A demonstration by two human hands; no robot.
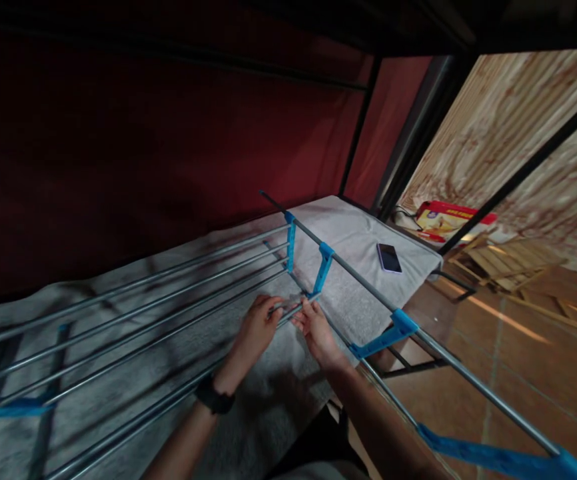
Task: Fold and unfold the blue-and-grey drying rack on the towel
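Observation:
A rack of grey metal tubes joined by blue plastic brackets lies in front of me on a grey cloth. My right hand (314, 328) has its fingers closed on the end of a metal tube (290, 313), just below a blue bracket (324, 267). To its left, my left hand (257, 325) is pinched beside the same tube. Something small and pale shows near its fingertips, too blurred to name. A long upright tube (363, 280) carries several blue brackets and runs past my right forearm. Parallel crossbars (168, 303) stretch away to the left.
The grey cloth (348, 230) covers a bed-like surface with a phone (389, 258) on it. Dark metal frame posts (361, 127) rise behind, before a red curtain (193, 147). A red and yellow box (446, 220) and wooden slats (513, 260) are on the floor at right.

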